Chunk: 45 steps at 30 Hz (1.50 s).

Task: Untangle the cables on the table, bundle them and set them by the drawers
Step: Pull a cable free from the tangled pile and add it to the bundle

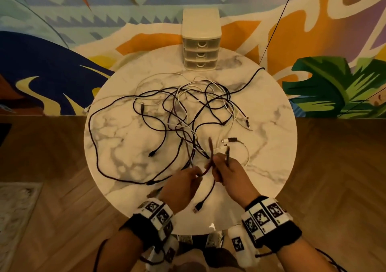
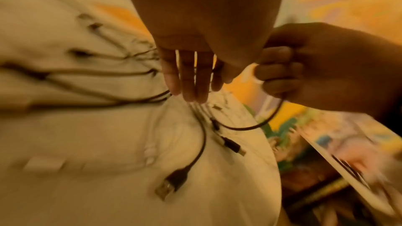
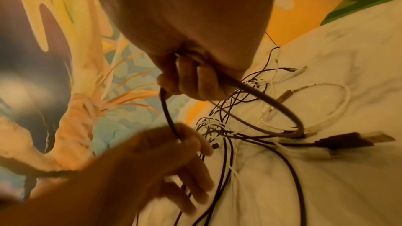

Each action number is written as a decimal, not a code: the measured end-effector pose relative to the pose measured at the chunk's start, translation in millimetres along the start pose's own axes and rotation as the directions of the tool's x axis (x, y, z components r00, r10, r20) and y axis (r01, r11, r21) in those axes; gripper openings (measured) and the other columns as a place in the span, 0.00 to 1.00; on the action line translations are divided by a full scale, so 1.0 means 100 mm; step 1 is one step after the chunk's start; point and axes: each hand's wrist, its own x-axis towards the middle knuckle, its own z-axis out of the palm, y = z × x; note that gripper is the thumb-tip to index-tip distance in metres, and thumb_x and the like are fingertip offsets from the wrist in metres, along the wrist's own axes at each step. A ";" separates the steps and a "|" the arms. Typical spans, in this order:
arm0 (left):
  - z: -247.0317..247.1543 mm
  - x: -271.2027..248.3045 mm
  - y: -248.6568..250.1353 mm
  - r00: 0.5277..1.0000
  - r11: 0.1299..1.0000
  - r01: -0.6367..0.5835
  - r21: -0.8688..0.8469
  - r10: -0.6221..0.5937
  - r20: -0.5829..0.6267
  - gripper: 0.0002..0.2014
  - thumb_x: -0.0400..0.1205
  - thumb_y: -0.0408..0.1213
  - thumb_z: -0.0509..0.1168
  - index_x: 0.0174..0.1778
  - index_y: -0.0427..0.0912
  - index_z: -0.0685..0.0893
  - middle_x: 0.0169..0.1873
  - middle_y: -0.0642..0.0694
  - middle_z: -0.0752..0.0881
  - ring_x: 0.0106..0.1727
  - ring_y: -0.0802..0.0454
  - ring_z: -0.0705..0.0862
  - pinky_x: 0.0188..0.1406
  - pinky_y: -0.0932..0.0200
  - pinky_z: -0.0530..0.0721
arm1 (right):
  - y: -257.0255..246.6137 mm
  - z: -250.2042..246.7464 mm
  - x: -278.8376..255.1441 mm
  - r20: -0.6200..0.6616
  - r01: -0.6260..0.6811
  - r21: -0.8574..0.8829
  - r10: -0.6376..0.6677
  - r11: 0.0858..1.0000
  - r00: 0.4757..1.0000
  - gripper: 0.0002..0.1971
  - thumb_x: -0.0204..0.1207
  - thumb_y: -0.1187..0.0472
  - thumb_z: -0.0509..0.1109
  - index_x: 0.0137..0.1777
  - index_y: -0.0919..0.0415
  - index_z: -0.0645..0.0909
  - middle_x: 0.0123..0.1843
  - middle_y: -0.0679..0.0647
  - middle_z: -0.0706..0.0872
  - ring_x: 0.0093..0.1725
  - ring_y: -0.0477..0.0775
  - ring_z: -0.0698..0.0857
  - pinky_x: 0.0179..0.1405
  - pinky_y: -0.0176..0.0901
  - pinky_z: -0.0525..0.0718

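A tangle of black and white cables (image 1: pixel 188 109) spreads over the middle of the round marble table (image 1: pixel 117 142). A small white three-drawer unit (image 1: pixel 201 48) stands at the table's far edge. Both hands hover over the near edge, close together. My right hand (image 1: pixel 225 169) (image 3: pixel 191 82) has its fingers curled round a black cable (image 3: pixel 167 114). That cable runs in a short arc to my left hand (image 1: pixel 188 180) (image 3: pixel 180 157), which pinches it between thumb and forefinger while the other fingers (image 2: pixel 189 78) stay straight. A USB plug (image 1: pixel 198 207) (image 2: pixel 172 183) dangles below the hands.
A loose white cable loop (image 1: pixel 246 152) lies just right of my hands. A thin black cord (image 1: pixel 271 33) leaves the table's far right edge and rises up the painted wall. Wooden floor surrounds the table, with a pale rug (image 1: pixel 16 209) at the left.
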 end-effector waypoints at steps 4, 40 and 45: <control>0.06 0.21 -0.35 0.997 0.990 0.083 -0.116 -0.081 0.017 0.04 0.85 0.43 0.57 0.51 0.54 0.77 0.41 0.54 0.84 0.40 0.57 0.81 0.41 0.60 0.77 | -0.13 -0.10 -0.01 -0.054 -0.062 0.244 0.077 0.968 0.996 0.21 0.87 0.59 0.50 0.33 0.60 0.75 0.21 0.50 0.68 0.20 0.45 0.64 0.22 0.37 0.62; -0.65 0.28 -0.38 0.954 0.973 0.191 0.131 -0.153 -0.258 0.10 0.84 0.45 0.58 0.52 0.46 0.82 0.46 0.47 0.85 0.48 0.43 0.83 0.42 0.52 0.81 | -0.16 -0.21 0.27 -0.380 0.006 0.503 0.215 0.864 0.900 0.19 0.87 0.53 0.51 0.34 0.55 0.72 0.20 0.47 0.70 0.18 0.42 0.64 0.16 0.29 0.60; -0.57 0.15 0.12 0.987 0.970 0.138 -0.202 -0.119 0.104 0.17 0.85 0.48 0.57 0.39 0.43 0.86 0.27 0.46 0.86 0.31 0.50 0.84 0.37 0.52 0.82 | -0.30 -0.44 0.23 -0.508 0.127 0.599 0.253 0.791 0.823 0.17 0.86 0.53 0.53 0.36 0.54 0.72 0.26 0.49 0.73 0.21 0.44 0.68 0.16 0.30 0.64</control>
